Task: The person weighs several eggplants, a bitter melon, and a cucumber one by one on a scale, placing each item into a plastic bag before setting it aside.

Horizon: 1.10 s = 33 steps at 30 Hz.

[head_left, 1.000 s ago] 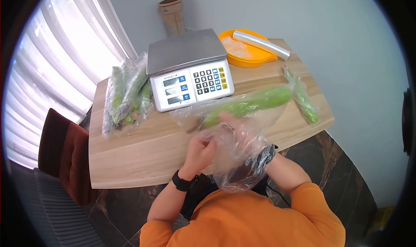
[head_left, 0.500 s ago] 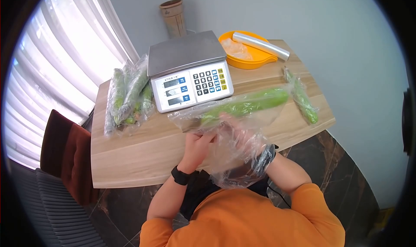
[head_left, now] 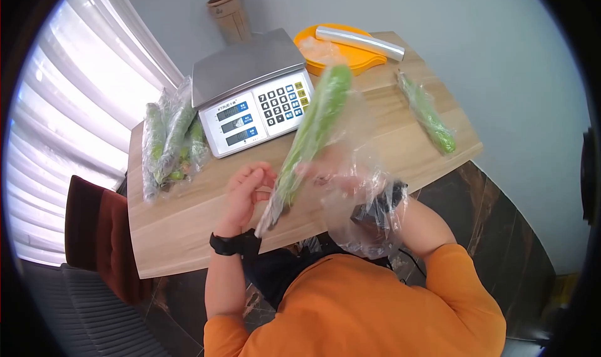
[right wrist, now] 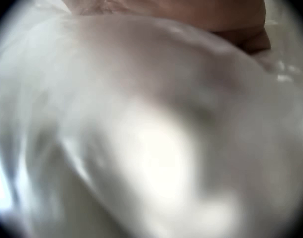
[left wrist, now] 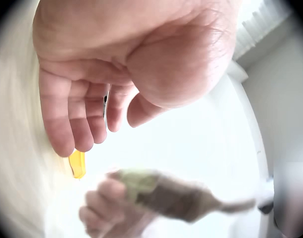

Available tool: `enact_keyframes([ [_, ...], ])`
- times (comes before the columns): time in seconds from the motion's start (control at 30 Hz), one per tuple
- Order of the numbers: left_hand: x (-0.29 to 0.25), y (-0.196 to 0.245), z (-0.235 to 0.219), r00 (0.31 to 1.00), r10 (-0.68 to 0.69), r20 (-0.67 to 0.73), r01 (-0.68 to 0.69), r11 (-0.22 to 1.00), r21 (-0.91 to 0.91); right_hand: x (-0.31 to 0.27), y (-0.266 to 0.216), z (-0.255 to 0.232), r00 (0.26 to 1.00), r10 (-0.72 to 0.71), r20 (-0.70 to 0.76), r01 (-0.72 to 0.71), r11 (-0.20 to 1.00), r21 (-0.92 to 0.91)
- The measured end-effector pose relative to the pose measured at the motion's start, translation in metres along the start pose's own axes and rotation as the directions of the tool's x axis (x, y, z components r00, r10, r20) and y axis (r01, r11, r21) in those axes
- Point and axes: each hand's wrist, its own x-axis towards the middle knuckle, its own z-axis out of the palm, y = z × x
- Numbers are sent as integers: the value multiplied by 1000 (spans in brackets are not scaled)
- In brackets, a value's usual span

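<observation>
A long green vegetable (head_left: 321,113) in clear plastic is held up slanting over the table, its pale, thin end pointing down toward the person. My right hand (head_left: 341,168) grips it near its middle, fingers wrapped round it in the left wrist view. A loose clear plastic bag (head_left: 350,222) drapes over that hand and wrist, and its film blurs most of the right wrist view. Just left of the vegetable's lower end is my left hand (head_left: 246,191), palm turned inward. Its fingers (left wrist: 57,114) are loosely bent and nothing lies between them.
A digital scale (head_left: 250,75) stands at the back of the table. Several bagged vegetables (head_left: 169,138) lie left of it, another wrapped one (head_left: 429,113) at the right edge. Behind is an orange basin (head_left: 350,60) with a roll of plastic film (head_left: 360,42) across it.
The vegetable has swung from nearly level to steeply slanted, its thick end now up near the scale. My left hand has come off the plastic and moved left. The view has shifted slightly.
</observation>
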Motion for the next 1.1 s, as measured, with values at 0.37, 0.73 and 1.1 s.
enact_keyframes([
  [0.37, 8, -7, 8, 996, -58, -74, 13, 864, -503, 16, 10, 2, 959, -136, 248, 175, 974, -143],
  [0.73, -5, 3, -23, 961, 156, -228, -244, 863, -441, 15, 18, -26, 943, -226, 243, 178, 963, 205],
  [1.1, -25, 22, -7, 979, 190, 73, -129, 857, -498, 32, 73, -40, 991, -135, -15, 128, 890, 437],
])
